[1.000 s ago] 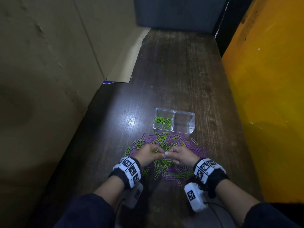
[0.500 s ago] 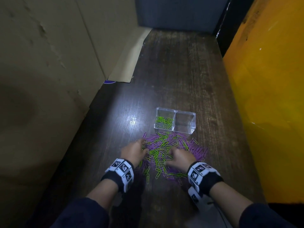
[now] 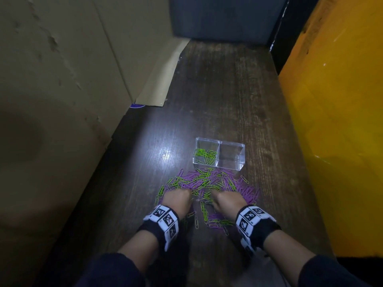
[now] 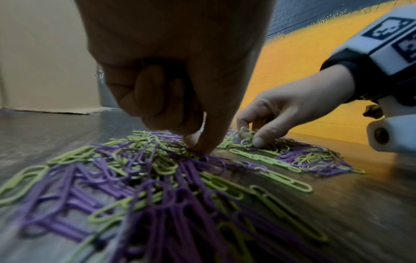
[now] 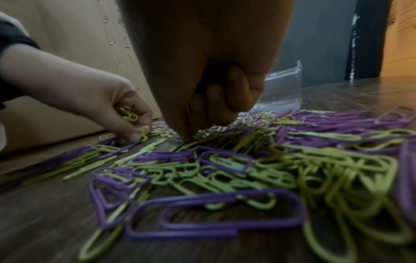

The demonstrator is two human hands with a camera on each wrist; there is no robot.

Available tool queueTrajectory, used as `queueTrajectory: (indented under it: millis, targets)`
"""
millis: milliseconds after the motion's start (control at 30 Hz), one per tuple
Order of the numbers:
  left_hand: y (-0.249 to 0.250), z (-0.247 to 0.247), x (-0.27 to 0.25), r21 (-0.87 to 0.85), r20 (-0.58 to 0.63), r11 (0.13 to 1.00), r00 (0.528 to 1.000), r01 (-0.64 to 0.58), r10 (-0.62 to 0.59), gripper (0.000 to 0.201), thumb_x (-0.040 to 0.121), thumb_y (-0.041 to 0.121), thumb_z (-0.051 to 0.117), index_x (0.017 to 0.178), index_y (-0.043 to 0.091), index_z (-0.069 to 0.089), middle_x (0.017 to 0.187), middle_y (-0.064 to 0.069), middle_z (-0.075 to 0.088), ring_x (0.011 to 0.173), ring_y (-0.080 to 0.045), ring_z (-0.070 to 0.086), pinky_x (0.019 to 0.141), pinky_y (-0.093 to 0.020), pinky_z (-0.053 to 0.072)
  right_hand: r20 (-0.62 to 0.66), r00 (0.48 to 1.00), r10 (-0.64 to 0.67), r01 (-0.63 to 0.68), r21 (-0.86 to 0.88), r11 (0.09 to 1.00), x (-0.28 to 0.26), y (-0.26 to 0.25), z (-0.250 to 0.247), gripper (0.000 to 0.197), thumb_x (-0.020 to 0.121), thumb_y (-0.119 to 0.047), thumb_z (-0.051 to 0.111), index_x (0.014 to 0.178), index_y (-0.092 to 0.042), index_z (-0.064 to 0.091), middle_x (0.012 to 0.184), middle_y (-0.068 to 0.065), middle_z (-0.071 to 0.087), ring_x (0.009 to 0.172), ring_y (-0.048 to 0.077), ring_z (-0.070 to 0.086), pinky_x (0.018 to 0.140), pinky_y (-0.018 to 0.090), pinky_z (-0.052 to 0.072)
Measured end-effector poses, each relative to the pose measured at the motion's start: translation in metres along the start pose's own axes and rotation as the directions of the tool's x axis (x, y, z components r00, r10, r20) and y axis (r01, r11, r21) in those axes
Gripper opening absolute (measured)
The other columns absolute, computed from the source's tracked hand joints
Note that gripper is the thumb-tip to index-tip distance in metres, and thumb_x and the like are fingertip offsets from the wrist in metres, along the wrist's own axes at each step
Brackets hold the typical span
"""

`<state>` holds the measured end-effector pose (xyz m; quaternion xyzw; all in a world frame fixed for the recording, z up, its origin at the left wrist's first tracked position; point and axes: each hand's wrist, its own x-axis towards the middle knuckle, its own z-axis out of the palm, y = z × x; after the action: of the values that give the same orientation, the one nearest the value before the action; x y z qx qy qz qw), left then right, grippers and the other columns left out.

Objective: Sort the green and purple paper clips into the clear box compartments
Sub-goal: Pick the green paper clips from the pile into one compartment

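A mixed pile of green and purple paper clips lies on the dark wooden table just in front of the clear two-compartment box. Green clips fill its left compartment; the right one looks empty. My left hand works the pile's left side, fingers curled, tips down among the clips. The right wrist view shows green clips bunched in its curled fingers. My right hand picks at the pile's middle; the left wrist view shows green clips pinched in its fingers.
A cardboard wall runs along the left, with a flap lying on the table. A yellow panel bounds the right side and a dark panel the back. Bare tabletop stretches beyond the box.
A second ago my hands met fingertip to fingertip over the pile's middle. They then spread apart into the clips and now sit close together again, picking.
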<state>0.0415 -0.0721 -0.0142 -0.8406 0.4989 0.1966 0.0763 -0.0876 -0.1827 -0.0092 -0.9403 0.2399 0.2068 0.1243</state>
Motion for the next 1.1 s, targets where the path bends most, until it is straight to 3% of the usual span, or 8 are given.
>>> queueTrajectory:
  millis: [233, 333, 400, 533, 633, 800, 1000, 1100]
  targets:
    - [-0.016, -0.006, -0.002, -0.248, -0.004, 0.968, 0.999, 0.048, -0.05, 0.027, 0.093, 0.035, 0.044, 0.11, 0.021, 0.06, 0.11, -0.007, 0.066, 0.105, -0.027, 0.061, 0.083, -0.031, 0.047, -0.044, 0.998, 0.044, -0.016, 0.498, 0.867, 0.005, 0.024, 0.0, 0.031, 0.096, -0.021, 0.045, 0.068, -0.026, 0.033, 0.075, -0.004, 0.045, 0.081, 0.017, 0.044, 0.066, 0.024, 0.024]
    - [-0.019, -0.011, 0.002, -0.468, 0.016, 0.881, 0.997, 0.077, -0.079, 0.027, 0.096, 0.026, 0.038, 0.106, 0.007, 0.054, 0.106, -0.018, 0.063, 0.101, -0.031, 0.058, 0.079, -0.033, 0.043, -0.057, 0.998, 0.038, 0.01, 0.679, 0.734, 0.002, 0.026, -0.005, 0.032, 0.095, -0.012, 0.046, 0.067, -0.024, 0.037, 0.067, -0.01, 0.051, 0.066, 0.008, 0.05, 0.065, 0.025, 0.033]
    - [-0.019, -0.011, 0.006, -0.595, 0.012, 0.801, 0.996, 0.075, -0.084, 0.024, 0.096, 0.018, 0.035, 0.097, 0.001, 0.052, 0.102, -0.026, 0.06, 0.098, -0.035, 0.057, 0.078, -0.035, 0.042, -0.075, 0.996, 0.042, 0.036, 0.8, 0.599, 0.0, 0.022, -0.008, 0.028, 0.095, -0.005, 0.044, 0.072, -0.02, 0.045, 0.063, -0.005, 0.054, 0.053, -0.006, 0.05, 0.061, 0.017, 0.039]
    - [-0.023, -0.008, 0.012, -0.713, -0.044, 0.7, 0.993, 0.043, -0.105, 0.031, 0.098, 0.017, 0.035, 0.073, 0.01, 0.051, 0.074, -0.011, 0.05, 0.077, -0.023, 0.047, 0.068, -0.031, 0.033, 0.014, 0.983, 0.181, -0.037, 0.991, 0.126, 0.003, 0.02, -0.012, 0.029, 0.091, 0.007, 0.034, 0.083, -0.013, 0.052, 0.055, 0.002, 0.044, 0.029, 0.0, 0.035, 0.031, 0.011, 0.024]
    - [-0.027, 0.002, 0.022, -0.76, -0.046, 0.65, 0.996, 0.016, -0.079, 0.031, 0.098, 0.028, 0.041, 0.075, 0.013, 0.055, 0.07, -0.004, 0.051, 0.072, -0.019, 0.047, 0.068, -0.03, 0.037, 0.048, 0.986, 0.16, -0.04, 0.998, -0.055, 0.006, 0.025, -0.011, 0.025, 0.093, -0.004, 0.034, 0.078, -0.011, 0.051, 0.054, 0.001, 0.043, 0.03, 0.004, 0.034, 0.031, 0.008, 0.019]
    - [-0.024, 0.007, 0.027, -0.841, -0.008, 0.541, 1.0, -0.002, -0.009, 0.025, 0.096, 0.015, 0.044, 0.073, 0.017, 0.053, 0.053, 0.006, 0.042, 0.049, -0.01, 0.036, 0.052, -0.022, 0.028, 0.089, 0.98, 0.176, -0.102, 0.993, 0.066, 0.009, 0.028, -0.006, 0.032, 0.097, -0.02, 0.04, 0.067, -0.014, 0.05, 0.054, -0.002, 0.044, 0.048, 0.013, 0.038, 0.046, 0.02, 0.026]
    - [-0.017, 0.004, 0.029, -0.857, 0.024, 0.515, 1.0, 0.017, 0.007, 0.043, 0.099, 0.028, 0.036, 0.058, 0.019, 0.041, 0.053, 0.002, 0.042, 0.047, -0.014, 0.037, 0.057, -0.026, 0.032, 0.269, 0.954, 0.133, -0.254, 0.96, -0.115, 0.007, 0.027, -0.001, 0.031, 0.097, -0.028, 0.04, 0.07, -0.015, 0.049, 0.053, -0.005, 0.042, 0.039, 0.005, 0.035, 0.037, 0.015, 0.019]
    - [-0.014, 0.001, 0.029, -0.804, 0.018, 0.594, 1.0, 0.017, -0.005, 0.049, 0.095, 0.04, 0.043, 0.051, 0.02, 0.032, 0.05, 0.002, 0.032, 0.046, -0.013, 0.03, 0.054, -0.026, 0.025, 0.167, 0.959, 0.23, -0.206, 0.966, 0.157, 0.011, 0.024, 0.0, 0.04, 0.095, -0.032, 0.047, 0.059, -0.018, 0.037, 0.051, -0.002, 0.032, 0.031, 0.002, 0.028, 0.035, 0.016, 0.019]
